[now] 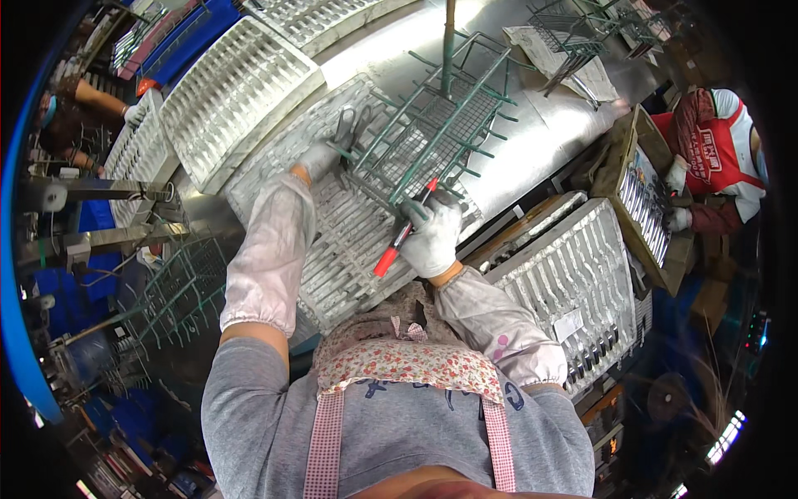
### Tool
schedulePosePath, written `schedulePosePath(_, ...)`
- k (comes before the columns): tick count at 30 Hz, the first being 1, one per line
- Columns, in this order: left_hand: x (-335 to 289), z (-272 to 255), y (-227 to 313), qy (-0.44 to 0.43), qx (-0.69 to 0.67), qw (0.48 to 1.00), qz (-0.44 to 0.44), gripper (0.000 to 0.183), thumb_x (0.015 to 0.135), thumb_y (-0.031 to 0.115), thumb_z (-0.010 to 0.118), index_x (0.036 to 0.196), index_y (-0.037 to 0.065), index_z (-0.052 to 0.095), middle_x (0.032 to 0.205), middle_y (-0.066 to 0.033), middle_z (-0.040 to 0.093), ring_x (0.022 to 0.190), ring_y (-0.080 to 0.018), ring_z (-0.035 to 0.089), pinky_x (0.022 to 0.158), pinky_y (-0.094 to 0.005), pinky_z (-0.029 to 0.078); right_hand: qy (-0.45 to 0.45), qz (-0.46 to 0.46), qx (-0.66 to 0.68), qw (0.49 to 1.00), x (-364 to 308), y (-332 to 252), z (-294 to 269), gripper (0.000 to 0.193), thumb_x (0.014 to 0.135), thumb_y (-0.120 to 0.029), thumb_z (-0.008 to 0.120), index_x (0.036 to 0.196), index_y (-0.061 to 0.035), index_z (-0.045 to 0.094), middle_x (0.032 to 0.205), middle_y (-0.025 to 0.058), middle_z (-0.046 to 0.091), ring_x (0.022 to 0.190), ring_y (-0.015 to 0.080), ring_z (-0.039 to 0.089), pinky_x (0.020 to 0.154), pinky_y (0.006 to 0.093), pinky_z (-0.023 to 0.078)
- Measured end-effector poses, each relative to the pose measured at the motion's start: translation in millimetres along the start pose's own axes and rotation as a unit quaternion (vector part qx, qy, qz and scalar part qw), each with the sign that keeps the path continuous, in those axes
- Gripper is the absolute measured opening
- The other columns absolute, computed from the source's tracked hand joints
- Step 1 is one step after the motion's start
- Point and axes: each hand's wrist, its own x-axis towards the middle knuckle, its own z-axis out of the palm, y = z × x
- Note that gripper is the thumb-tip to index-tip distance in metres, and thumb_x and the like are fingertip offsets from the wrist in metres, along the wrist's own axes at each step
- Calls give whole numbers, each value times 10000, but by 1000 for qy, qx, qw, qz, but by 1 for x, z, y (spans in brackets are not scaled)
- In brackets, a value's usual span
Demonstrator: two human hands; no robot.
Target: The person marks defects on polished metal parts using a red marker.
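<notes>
Over the far right edge of the grooved tray (345, 268): green wire rack (431, 126), near end above the tray, far end above the bare metal surface (544, 125).
Rack's long axis: slanting from near left to far right, ahead of the wearer.
Right hand (436, 237): nearer the rack's near right corner, closed around a red-and-black marker (402, 235); fingers meet the rack's wire or lie just beside it, cannot tell which.
Marker: slanting, its far tip toward the rack.
Left hand (316, 160): at the near left corner, beside dark looped pieces (345, 125); grip cannot be told.
Hands: apart, spanning the rack's near end.
Beyond: pale ribbed trays, one left (237, 104), one right (565, 279).
</notes>
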Motion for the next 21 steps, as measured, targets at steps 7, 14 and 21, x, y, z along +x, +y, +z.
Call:
schedulePosePath(7,25,-17,53,-62,234,969,38,553,823,534,608,904,-12,653,710,-39,596,538,-140,562,511,-284,464,73,-5,7,997,17,-15,-11,272,519,-67,611,782,-139,607,667,110,566,767,329,556,735,436,407)
schedulePosePath(14,60,-11,66,-100,293,951,4,443,796,396,691,964,-13,659,731,-53,620,661,-180,597,629,-325,496,56,-13,30,998,22,-4,-15,217,517,-98,638,722,-139,579,613,84,558,702,308,557,678,412,430)
schedulePosePath(21,68,9,74,-60,230,971,42,413,798,377,680,969,1,664,768,-69,642,702,-205,611,662,-346,497,38,-1,35,999,18,-9,-17,241,517,-105,623,752,-145,588,624,98,561,705,323,553,691,423,434)
